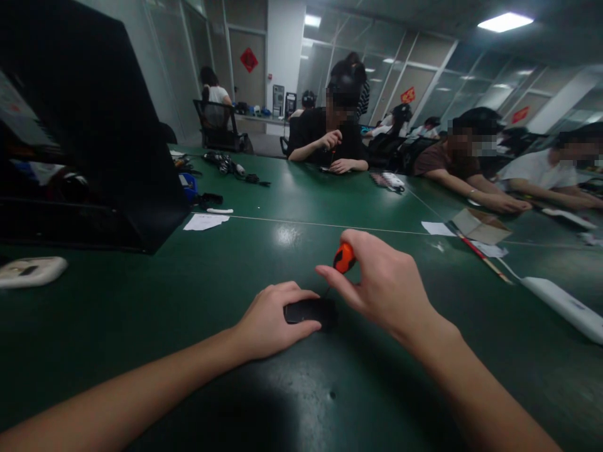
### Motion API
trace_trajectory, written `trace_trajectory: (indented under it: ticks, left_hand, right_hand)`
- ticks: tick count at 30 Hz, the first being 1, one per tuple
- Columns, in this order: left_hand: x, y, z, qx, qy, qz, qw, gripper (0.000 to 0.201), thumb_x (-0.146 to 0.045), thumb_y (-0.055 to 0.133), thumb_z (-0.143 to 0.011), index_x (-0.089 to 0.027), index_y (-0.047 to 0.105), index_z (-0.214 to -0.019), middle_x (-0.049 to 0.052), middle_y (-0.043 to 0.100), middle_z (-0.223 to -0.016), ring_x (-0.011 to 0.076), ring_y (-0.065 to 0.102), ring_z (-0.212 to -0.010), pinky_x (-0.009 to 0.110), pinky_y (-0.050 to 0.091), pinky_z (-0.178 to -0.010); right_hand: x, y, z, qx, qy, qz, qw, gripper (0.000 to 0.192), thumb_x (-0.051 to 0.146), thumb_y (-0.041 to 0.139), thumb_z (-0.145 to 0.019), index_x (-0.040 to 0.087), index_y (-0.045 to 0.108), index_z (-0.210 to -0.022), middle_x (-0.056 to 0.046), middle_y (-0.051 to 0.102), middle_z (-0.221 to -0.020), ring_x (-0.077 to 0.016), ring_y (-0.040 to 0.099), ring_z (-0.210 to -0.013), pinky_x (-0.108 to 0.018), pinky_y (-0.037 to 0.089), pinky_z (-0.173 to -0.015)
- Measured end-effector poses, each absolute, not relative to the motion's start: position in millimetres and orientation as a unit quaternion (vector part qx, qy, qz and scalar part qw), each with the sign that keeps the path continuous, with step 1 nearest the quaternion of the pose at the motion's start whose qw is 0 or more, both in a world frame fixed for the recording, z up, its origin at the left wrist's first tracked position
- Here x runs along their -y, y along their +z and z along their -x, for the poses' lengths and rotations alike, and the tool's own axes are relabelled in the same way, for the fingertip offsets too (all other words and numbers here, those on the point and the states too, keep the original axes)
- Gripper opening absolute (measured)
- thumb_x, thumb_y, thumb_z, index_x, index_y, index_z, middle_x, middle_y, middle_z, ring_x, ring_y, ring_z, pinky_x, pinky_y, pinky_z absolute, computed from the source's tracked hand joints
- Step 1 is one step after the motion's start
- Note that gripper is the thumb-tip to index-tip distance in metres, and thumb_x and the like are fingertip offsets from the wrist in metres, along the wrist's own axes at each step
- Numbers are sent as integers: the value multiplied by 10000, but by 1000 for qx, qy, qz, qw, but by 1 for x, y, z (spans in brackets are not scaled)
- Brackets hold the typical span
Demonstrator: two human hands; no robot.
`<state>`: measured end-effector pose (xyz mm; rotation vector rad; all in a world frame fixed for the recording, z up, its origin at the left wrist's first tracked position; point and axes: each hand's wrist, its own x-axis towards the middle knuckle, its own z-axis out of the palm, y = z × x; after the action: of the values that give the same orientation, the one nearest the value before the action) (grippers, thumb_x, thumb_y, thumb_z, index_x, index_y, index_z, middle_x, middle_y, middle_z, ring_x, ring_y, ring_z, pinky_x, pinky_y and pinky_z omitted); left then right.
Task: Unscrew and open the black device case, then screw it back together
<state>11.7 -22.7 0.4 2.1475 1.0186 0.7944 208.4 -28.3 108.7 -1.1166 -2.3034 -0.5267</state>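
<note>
On the green bench, the left hand holds a small black gadget flat. The right hand grips an orange screwdriver, tip down on it. It looks like a screw is being turned; next needs steady twisting.

We cannot see the screwdriver shaft or its tip; our right hand hides most of the handle. Our left hand covers part of the small black device. The black case is cut off at the left edge.
</note>
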Motion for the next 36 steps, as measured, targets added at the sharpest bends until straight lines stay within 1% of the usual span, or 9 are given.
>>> trace_trajectory:
  ticks: [2, 5, 9, 14, 18, 23, 27, 32, 36]
  left_hand:
    - [23, 1, -12, -389, 295, -815, 312, 374, -362, 762, -825, -246, 732, -1179, 37, 694, -1009, 233, 656, -937, 363, 485, -884]
    - [23, 2, -12, -393, 286, -815, 317, 375, -355, 757, -829, -248, 728, -1187, 37, 696, -1022, 233, 654, -943, 367, 482, -883]
    - [24, 4, -12, -394, 282, -811, 327, 380, -351, 755, -830, -254, 725, -1195, 39, 705, -1057, 232, 655, -959, 363, 481, -876]
    - [24, 4, -13, -397, 278, -809, 334, 376, -359, 758, -829, -260, 727, -1190, 38, 710, -1054, 231, 654, -958, 368, 480, -876]
    - [22, 4, -13, -392, 279, -810, 335, 395, -375, 755, -835, -253, 717, -1208, 40, 711, -1064, 233, 654, -976, 376, 480, -890]
    - [22, 4, -12, -393, 282, -811, 330, 386, -366, 760, -828, -245, 725, -1193, 44, 714, -1053, 234, 658, -962, 375, 487, -875]
    - [22, 3, -12, -385, 289, -815, 322, 386, -363, 765, -825, -248, 725, -1190, 48, 712, -1065, 236, 658, -966, 379, 485, -888]
    - [22, 3, -11, -379, 291, -818, 320, 363, -362, 758, -837, -244, 728, -1179, 35, 697, -1002, 218, 656, -917, 357, 487, -848]
    - [23, 4, -10, -374, 298, -818, 320, 356, -342, 764, -833, -232, 731, -1170, 31, 692, -992, 208, 651, -909, 338, 485, -824]
  right_hand:
    - [29, 112, -211, 849, -208, 414, 254, 341, 456, 554, -985, 124, 604, -1043, -83, 629, -808, -242, 583, -720, -341, 421, -603]
    - [32, 121, -215, 863, -141, 394, 283, 262, 278, 569, -982, 96, 617, -1164, -92, 660, -894, -234, 589, -808, -345, 462, -710]
    - [36, 132, -223, 874, -20, 385, 296, 453, 145, 561, -939, 98, 535, -1389, -75, 702, -1003, -213, 621, -914, -336, 484, -824]
    - [34, 128, -225, 859, 39, 383, 337, 288, 128, 637, -859, 148, 638, -1146, -47, 712, -972, -185, 655, -867, -308, 497, -799]
    - [32, 123, -221, 855, 16, 381, 352, 48, 202, 619, -941, 188, 639, -982, -22, 700, -848, -168, 660, -779, -287, 492, -734]
    - [38, 129, -220, 877, 33, 365, 310, 276, 81, 427, -939, 139, 617, -1131, -94, 695, -1045, -185, 686, -896, -300, 507, -759]
    - [41, 130, -217, 888, 48, 346, 298, 158, 150, 496, -971, 162, 650, -1003, -48, 719, -907, -155, 676, -771, -268, 497, -701]
    - [44, 127, -212, 873, 8, 379, 308, 321, 93, 478, -923, 168, 595, -1211, -67, 732, -1039, -171, 686, -820, -286, 505, -710]
    - [43, 130, -212, 871, 7, 396, 292, 186, 135, 501, -868, 183, 632, -991, -72, 718, -955, -204, 674, -787, -325, 509, -700]
